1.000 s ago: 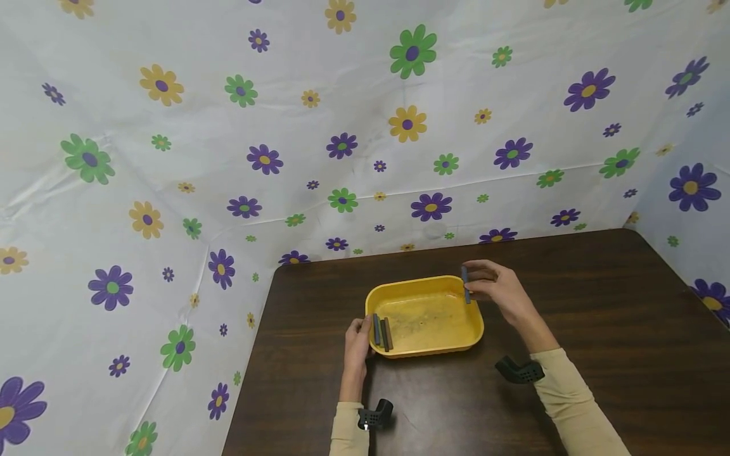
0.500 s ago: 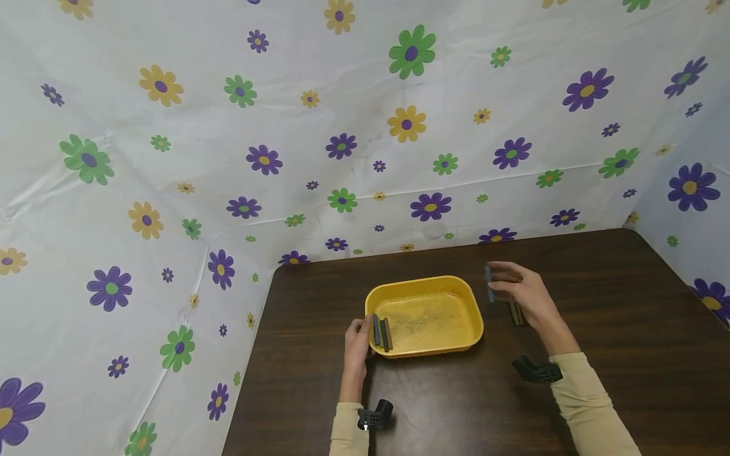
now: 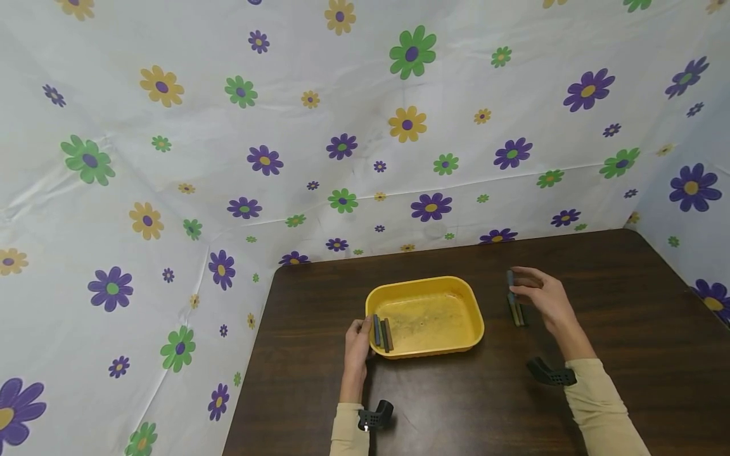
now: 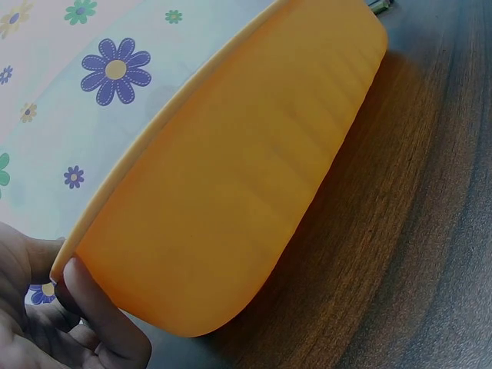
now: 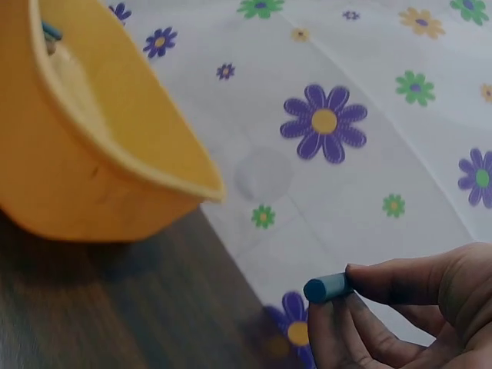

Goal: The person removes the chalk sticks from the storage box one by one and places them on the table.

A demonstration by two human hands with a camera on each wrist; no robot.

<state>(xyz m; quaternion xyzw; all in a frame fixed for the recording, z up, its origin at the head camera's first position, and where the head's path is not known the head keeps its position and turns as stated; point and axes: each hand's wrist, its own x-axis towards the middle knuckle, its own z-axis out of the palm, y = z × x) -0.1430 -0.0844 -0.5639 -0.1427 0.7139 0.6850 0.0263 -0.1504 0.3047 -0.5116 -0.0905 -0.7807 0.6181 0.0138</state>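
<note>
My left hand [image 3: 357, 342] grips the left end of a yellow plastic tray [image 3: 419, 283]; in the left wrist view its fingers pinch the rim at one corner of the tray [image 4: 223, 169]. Several dark chalk sticks [image 3: 383, 334] lie side by side inside, at the tray's left end. Right of the tray, my right hand [image 3: 549, 299] holds a blue chalk stick [image 5: 327, 287] between thumb and fingers. Just below that stick, a few greenish chalk sticks [image 3: 516, 312] lie together on the table, overlapped by it in the head view.
The dark brown wooden table [image 3: 456, 405] ends at the back against a white sheet [image 3: 353, 82] printed with flowers, which also covers the sides. A black wrist mount [image 3: 550, 372] sits on the right forearm, another [image 3: 376, 415] on the left.
My right hand has moved right with the blue chalk stick, from over the tray's right edge to the chalk sticks on the table. My left hand and the tray have stayed put.
</note>
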